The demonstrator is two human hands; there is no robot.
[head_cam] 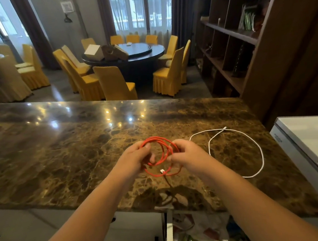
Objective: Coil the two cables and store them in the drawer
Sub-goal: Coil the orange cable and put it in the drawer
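Above the marble counter (61, 147) both hands grip the red cable (157, 149) coil; white cable (251, 143) lies loose alongside.

drawer (201, 233) contents blurred and cut off, red cable (158, 154) partly hidden by fingers (147, 147)

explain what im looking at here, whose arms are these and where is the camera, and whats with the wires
There is no machine here. The one picture comes from a camera worn on a person's head, looking forward and down, so the two bare arms reaching in from the bottom are that person's own.

The left hand and right hand together hold a red cable, gathered into loops just above a brown marble counter. A white plug end of it hangs below the hands.

To the right, a white cable lies loose on the counter, not coiled yet. Below the counter's near edge an open drawer shows, with mixed clutter inside. Behind is a dining room with yellow chairs.
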